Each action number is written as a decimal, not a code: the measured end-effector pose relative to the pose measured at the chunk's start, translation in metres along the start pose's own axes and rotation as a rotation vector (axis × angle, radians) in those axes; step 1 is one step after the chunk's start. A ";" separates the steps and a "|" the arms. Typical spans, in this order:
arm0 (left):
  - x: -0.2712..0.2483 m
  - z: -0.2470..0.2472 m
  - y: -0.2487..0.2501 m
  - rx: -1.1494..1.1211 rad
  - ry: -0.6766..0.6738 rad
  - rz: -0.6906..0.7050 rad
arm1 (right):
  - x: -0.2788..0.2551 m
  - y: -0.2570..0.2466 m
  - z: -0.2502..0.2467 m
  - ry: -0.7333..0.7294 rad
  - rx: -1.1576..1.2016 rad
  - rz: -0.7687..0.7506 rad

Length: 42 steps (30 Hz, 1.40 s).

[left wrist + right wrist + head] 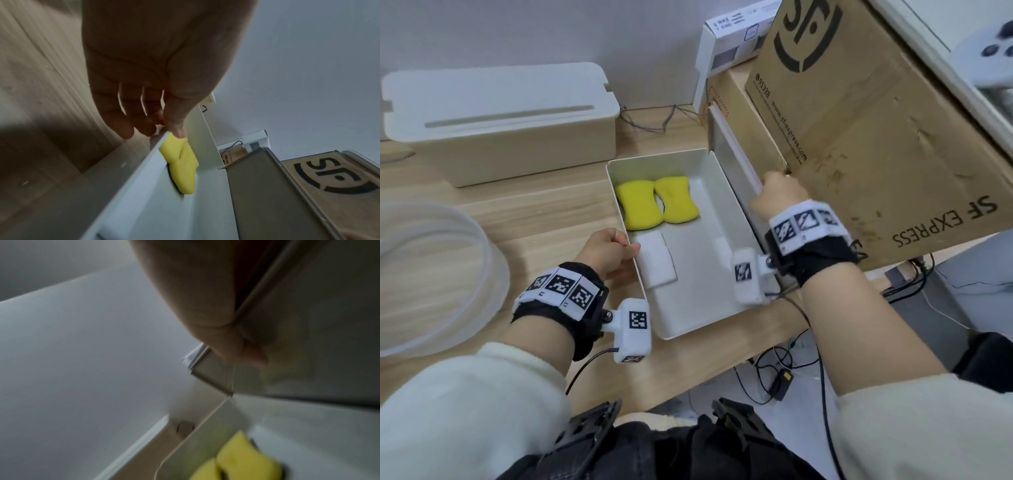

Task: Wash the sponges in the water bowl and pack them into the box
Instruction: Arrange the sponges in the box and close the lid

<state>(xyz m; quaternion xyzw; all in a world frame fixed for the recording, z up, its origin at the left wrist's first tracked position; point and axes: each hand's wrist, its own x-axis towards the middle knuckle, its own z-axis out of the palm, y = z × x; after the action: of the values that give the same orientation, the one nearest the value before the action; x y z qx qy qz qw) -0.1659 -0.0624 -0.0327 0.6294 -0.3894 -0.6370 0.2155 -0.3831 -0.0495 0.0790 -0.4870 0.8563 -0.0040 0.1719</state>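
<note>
I see the white box (pixel 722 219) open on the worktop (pixel 527 219), its lid (pixel 732 150) raised upright. Inside, two yellow sponges (pixel 657 205) lie side by side at the far end, and a white sponge (pixel 655 262) lies flat against the left wall. The clear water bowl (pixel 448 274) stands well to the left.

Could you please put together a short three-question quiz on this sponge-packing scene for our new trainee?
1. True or false: two yellow sponges lie side by side at the far end of the white box.
2. What does the right hand hold? A) the raised lid B) a sponge C) the water bowl
3. Fill in: the left hand grips the box's ___ wall.

Key: 1 true; 2 A; 3 left.
</note>
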 end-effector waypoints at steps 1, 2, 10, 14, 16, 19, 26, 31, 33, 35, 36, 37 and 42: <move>0.000 -0.001 0.000 -0.002 -0.003 0.006 | -0.008 -0.006 0.008 -0.005 -0.040 -0.057; 0.000 -0.001 0.000 -0.002 -0.007 0.009 | -0.015 -0.012 0.015 0.000 -0.068 -0.108; -0.003 -0.012 0.006 0.063 -0.122 0.037 | -0.053 -0.060 0.034 0.069 -0.095 -0.229; -0.011 -0.015 0.024 -0.258 -0.368 0.041 | -0.068 -0.085 0.058 0.023 -0.061 -0.204; -0.014 -0.013 0.031 -0.356 -0.440 0.030 | -0.072 -0.089 0.064 -0.024 -0.038 -0.212; -0.015 -0.014 0.028 -0.266 -0.438 0.057 | -0.074 -0.086 0.064 -0.214 0.046 -0.274; -0.013 -0.015 0.015 -0.142 -0.257 0.115 | -0.030 -0.033 0.053 -0.063 0.266 -0.028; -0.012 -0.007 0.016 -0.047 -0.129 0.119 | -0.016 0.015 0.075 -0.122 0.424 0.245; -0.011 -0.006 0.017 -0.034 -0.115 0.125 | -0.015 0.023 0.080 -0.071 0.528 0.252; -0.010 -0.006 0.017 -0.041 -0.111 0.141 | -0.013 0.027 0.081 -0.001 0.567 0.260; -0.010 -0.006 0.017 -0.044 -0.108 0.150 | -0.012 0.028 0.080 0.020 0.583 0.262; -0.009 -0.007 0.017 -0.047 -0.104 0.161 | -0.011 0.027 0.080 0.044 0.608 0.252; -0.008 -0.013 0.010 -0.026 -0.020 0.200 | 0.008 0.032 0.099 0.136 0.592 0.209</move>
<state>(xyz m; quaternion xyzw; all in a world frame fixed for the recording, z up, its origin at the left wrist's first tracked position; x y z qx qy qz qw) -0.1546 -0.0648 -0.0185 0.5782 -0.4439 -0.6236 0.2824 -0.3839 -0.0236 -0.0226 -0.3236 0.8730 -0.2679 0.2479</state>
